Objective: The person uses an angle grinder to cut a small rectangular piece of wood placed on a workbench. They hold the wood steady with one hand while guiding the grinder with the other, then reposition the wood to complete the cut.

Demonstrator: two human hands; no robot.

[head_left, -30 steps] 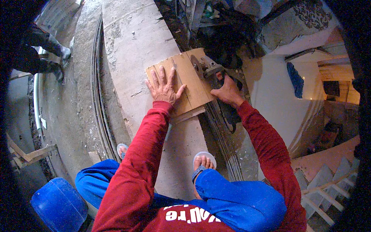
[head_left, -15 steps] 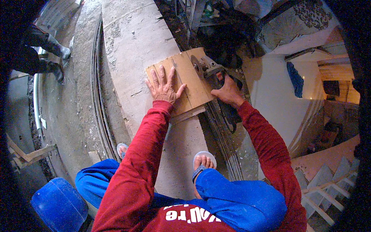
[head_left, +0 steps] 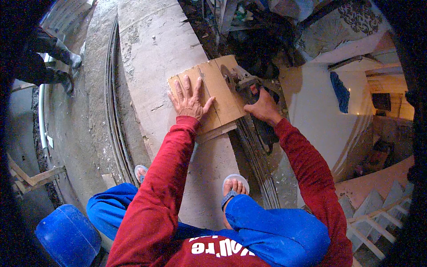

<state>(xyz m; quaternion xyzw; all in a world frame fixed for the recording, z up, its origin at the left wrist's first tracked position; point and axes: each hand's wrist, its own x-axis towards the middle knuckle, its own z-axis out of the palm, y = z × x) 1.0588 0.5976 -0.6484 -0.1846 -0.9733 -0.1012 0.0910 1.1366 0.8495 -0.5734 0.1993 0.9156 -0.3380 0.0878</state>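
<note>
My left hand [head_left: 188, 100] lies flat, fingers spread, on a tan wood-look panel [head_left: 222, 98] with straight lines across it and a chipped edge. The panel rests on a long pale, dusty plank [head_left: 151, 53], with another thin piece beneath it. My right hand [head_left: 264, 107] is closed round a dark angle grinder [head_left: 248, 80], whose disc stands at the panel's right part. The far side of that disc is hard to make out.
Another person's legs [head_left: 58, 58] are at upper left. Bundled long rods [head_left: 115, 111] run beside the plank. A blue container [head_left: 66, 236] stands lower left. Dark clutter [head_left: 249, 44] lies beyond the panel. Right are a stairwell [head_left: 378, 213] and a lit room [head_left: 387, 102] below.
My right hand and the grinder have shifted very slightly to the right. My left hand and the panel stay in place.
</note>
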